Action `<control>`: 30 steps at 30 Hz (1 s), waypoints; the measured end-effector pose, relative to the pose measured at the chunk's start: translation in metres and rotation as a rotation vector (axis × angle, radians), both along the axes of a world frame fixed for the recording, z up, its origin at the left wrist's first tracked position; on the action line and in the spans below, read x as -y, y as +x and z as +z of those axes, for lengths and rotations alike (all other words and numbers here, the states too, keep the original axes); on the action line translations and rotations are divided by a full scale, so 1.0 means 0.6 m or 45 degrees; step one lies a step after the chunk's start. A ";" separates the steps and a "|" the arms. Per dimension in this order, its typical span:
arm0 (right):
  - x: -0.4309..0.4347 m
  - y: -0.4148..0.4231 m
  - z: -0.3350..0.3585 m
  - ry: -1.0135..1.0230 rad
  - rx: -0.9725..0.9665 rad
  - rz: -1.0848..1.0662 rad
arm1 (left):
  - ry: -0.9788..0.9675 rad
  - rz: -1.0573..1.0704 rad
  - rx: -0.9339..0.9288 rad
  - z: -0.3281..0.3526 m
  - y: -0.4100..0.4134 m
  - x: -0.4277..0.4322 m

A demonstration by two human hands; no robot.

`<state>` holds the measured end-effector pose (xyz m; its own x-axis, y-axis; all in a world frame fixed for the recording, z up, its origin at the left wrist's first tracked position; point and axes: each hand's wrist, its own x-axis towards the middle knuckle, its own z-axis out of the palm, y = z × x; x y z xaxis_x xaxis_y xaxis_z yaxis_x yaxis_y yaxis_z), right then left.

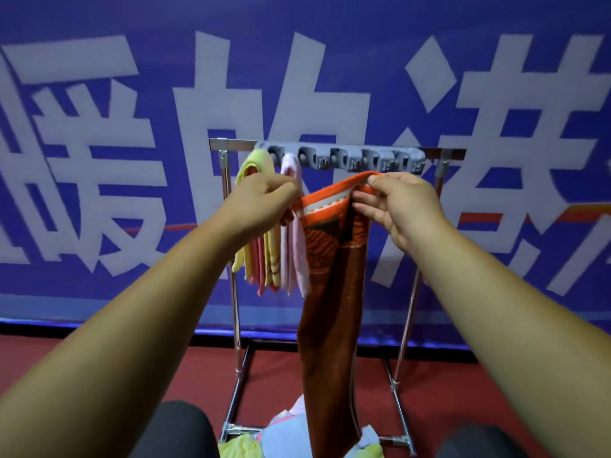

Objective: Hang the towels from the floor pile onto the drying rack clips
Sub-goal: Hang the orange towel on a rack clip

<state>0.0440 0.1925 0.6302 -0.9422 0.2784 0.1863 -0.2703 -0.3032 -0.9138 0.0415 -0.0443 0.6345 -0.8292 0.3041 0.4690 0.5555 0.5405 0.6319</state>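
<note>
An orange and brown towel (334,292) hangs down from both my hands in front of the drying rack (410,292). My left hand (264,201) pinches its top edge on the left, and my right hand (400,206) pinches the same edge on the right, just below the grey clip bar (344,157). A yellow towel (256,163) and a pink towel (291,166) hang from the two leftmost clips. The clips to their right hold nothing. The floor pile (284,434) of pale blue, pink and yellow towels lies at the rack's foot.
A blue banner (99,127) with large white characters stands right behind the rack. The floor (99,352) is red carpet. My dark-clothed knees (175,428) flank the pile at the bottom edge.
</note>
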 end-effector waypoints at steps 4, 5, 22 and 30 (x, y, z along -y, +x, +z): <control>-0.001 0.013 0.034 0.065 0.007 0.029 | -0.070 -0.007 0.062 0.013 0.010 0.000; -0.003 0.015 0.039 0.133 0.006 0.025 | -0.054 0.016 0.041 0.019 0.008 0.002; -0.010 0.043 0.083 0.423 0.055 0.132 | 0.612 0.217 0.201 0.091 -0.041 -0.012; 0.051 0.012 0.067 0.521 0.080 -0.162 | 0.242 0.655 -0.069 0.062 -0.032 -0.031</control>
